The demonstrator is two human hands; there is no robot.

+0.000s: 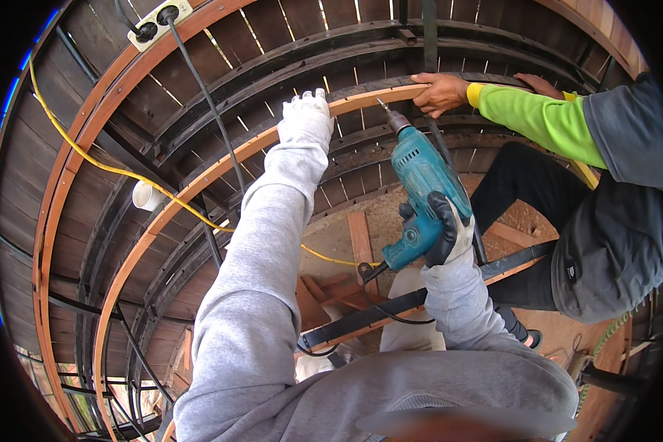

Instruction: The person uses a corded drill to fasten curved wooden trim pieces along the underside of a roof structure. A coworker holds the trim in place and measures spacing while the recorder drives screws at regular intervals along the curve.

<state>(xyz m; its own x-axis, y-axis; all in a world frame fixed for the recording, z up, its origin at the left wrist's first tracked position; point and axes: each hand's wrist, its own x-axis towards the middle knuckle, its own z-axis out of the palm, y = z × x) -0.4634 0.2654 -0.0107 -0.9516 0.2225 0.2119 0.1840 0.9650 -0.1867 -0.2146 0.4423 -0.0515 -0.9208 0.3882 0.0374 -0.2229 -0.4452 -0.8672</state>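
In a white glove, my left hand (307,118) reaches far forward, its fingers curled over a thin curved wooden strip (379,96). My right hand (449,230), in a black and white glove, grips the handle of a teal power drill (427,173). The drill points away from me and slightly left, and its bit (383,105) ends at or close to the strip's near edge; whether it touches I cannot tell. Right of the bit, a co-worker's bare hand (443,94) holds the same strip. The co-worker's other hand (539,85) rests farther right along the curve.
Dark curved metal rails (272,64) run along a slatted wooden wall. A power strip (158,23) with plugged cords sits at upper left. A yellow cord (110,168) crosses the left side near a white cup (147,196). Wood offcuts (335,291) lie below; the co-worker's legs (527,191) are right.
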